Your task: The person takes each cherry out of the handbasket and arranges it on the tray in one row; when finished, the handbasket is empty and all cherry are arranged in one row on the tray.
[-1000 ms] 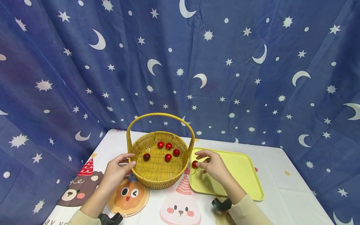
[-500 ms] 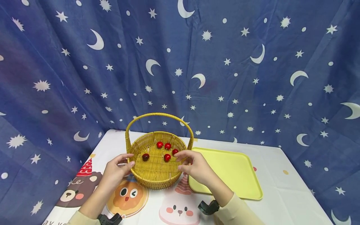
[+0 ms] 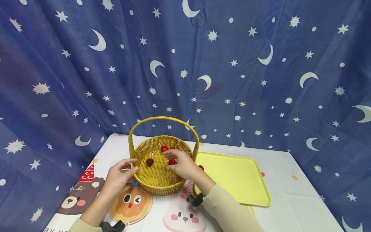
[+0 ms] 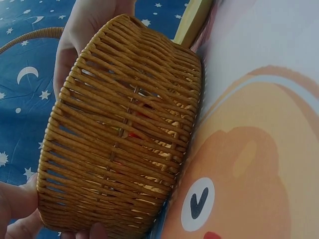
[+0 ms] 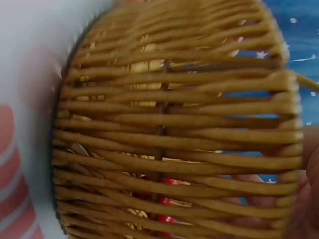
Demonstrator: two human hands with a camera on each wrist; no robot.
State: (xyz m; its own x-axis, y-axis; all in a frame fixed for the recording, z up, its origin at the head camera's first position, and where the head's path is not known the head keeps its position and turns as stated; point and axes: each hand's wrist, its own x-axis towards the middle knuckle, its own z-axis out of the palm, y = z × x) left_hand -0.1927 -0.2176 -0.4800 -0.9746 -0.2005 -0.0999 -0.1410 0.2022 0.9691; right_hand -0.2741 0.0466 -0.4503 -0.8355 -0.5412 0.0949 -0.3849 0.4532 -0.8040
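A yellow wicker basket holds several red cherries and a darker one at its left. My left hand grips the basket's left rim with thumb and fingers; the left wrist view shows fingertips on the woven wall. Over the right part of the basket, my right hand has thumb and fingers parted around a red cherry; no firm hold shows. Through the weave, the right wrist view shows red fruit and part of that hand. Another cherry shows at the tray's left side.
The yellow tray lies right of the basket, partly behind my right forearm. The basket's tall handle arches over it. A white cloth with cartoon prints covers the table, and a blue star-patterned curtain hangs behind.
My right hand has moved left from above the tray to inside the basket, uncovering the tray's cherry and hiding one at the basket's right. My left hand stays at the rim.
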